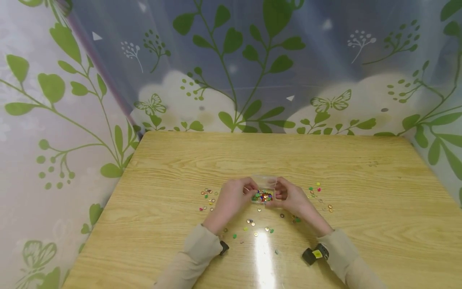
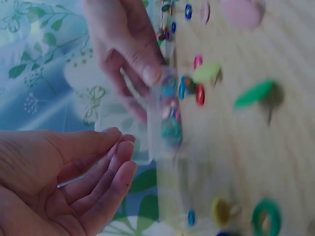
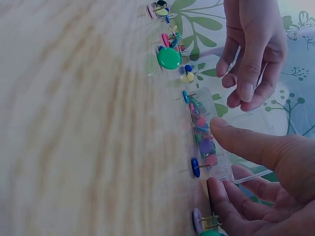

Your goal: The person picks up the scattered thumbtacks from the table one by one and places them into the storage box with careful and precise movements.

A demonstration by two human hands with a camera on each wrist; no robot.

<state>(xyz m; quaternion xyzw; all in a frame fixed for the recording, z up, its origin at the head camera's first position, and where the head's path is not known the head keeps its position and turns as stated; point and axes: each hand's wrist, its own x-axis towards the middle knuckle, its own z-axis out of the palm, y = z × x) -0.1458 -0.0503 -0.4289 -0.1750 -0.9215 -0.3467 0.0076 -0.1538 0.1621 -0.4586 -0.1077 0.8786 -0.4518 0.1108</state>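
A small clear plastic box [image 1: 273,195] stands on the table with its lid [image 1: 264,181] raised at the back. Many colourful thumbtacks [image 1: 265,196] fill it. My right hand [image 1: 293,197] holds the box at its right end, the thumb against the near side and the fingers around the corner. At the box's left end hovers my left hand [image 1: 229,200], fingers loosely bent. Its thumb and fingertips come close together in the left wrist view, and no tack shows between them. A blue thumbtack [image 3: 196,167] lies just in front of the box.
Loose thumbtacks lie about the wooden table [image 1: 173,168]: a group to the left [image 1: 207,196], more near the front [image 1: 256,234], others by the right forearm [image 1: 319,189]. A patterned curtain [image 1: 231,80] hangs behind the table. Each wrist wears a dark strapped device [image 1: 315,254].
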